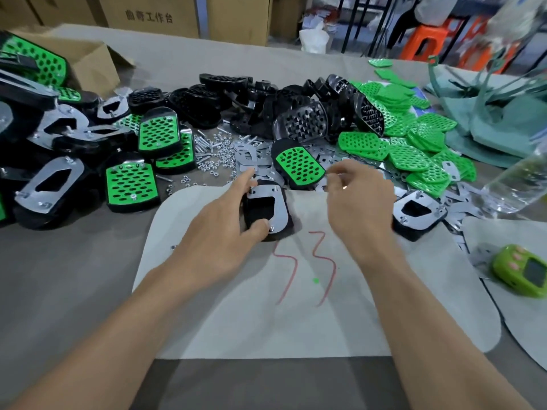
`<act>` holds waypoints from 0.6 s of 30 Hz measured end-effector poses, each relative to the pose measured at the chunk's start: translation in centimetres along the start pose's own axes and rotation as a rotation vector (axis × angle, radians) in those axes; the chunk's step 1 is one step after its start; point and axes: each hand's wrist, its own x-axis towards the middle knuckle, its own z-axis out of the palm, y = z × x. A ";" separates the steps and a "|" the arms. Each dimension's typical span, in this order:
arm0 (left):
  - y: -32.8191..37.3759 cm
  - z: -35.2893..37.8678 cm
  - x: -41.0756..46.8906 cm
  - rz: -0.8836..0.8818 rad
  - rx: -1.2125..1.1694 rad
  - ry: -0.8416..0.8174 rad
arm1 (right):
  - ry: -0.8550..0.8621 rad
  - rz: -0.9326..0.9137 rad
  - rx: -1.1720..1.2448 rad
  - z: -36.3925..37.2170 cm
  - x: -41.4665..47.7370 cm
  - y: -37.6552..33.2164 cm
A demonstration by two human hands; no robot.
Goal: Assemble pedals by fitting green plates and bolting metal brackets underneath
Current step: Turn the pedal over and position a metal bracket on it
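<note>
A black pedal (260, 210) lies upside down on the pale mat (266, 306), with a metal bracket (279, 199) on its underside. My left hand (222, 232) grips this pedal, thumb at its near end and forefinger by a bolt at its far end. Just right of it, my right hand (358, 196) hovers with thumb and forefinger pinched together; whether they hold a small part I cannot tell. A pedal with a green plate (299, 165) lies just beyond. Loose green plates (414, 143) pile up at the right.
Finished pedals (130, 182) crowd the left, bare black pedals (266, 108) the back. Nuts and bolts (210, 152) and loose brackets (248, 158) lie mid-table. Another bracketed pedal (417, 213), a plastic bottle (521, 179) and a green gadget (521, 270) sit at the right. A cardboard box (88, 60) stands far left.
</note>
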 end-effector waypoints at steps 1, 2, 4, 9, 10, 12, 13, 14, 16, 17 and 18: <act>0.0 0.1 0.0 -0.004 0.003 0.002 | -0.006 0.014 -0.145 -0.5 0.7 0.5; 0.0 0.2 0.1 -0.009 0.002 0.006 | -0.073 0.031 -0.292 -0.8 1.2 0.6; 0.0 0.3 0.1 -0.018 0.004 0.011 | -0.217 0.070 -0.393 -0.9 1.3 0.7; 0.3 0.3 0.0 -0.031 -0.028 0.018 | -0.185 0.109 -0.356 -0.8 0.7 0.4; 0.3 0.2 0.0 -0.036 -0.046 0.024 | -0.150 0.133 -0.326 -1.1 0.7 0.2; 0.4 0.2 -0.3 -0.046 -0.069 0.040 | -0.022 0.150 -0.252 -1.5 0.5 -0.1; 0.5 0.1 -0.4 -0.050 -0.073 0.047 | 0.056 0.135 -0.207 -1.8 0.3 -0.2; 0.6 0.1 -0.5 -0.059 -0.076 0.052 | 0.125 0.102 -0.160 -2.0 0.1 -0.4; 0.9 0.1 -0.7 -0.076 -0.084 0.082 | 0.201 0.017 -0.055 -2.3 -0.7 -1.3; 1.1 0.0 -0.8 -0.077 -0.102 0.130 | 0.207 -0.024 -0.002 -2.1 -1.4 -1.9; 1.3 -0.1 -0.9 -0.072 -0.130 0.205 | 0.201 -0.060 0.040 -1.7 -2.2 -2.5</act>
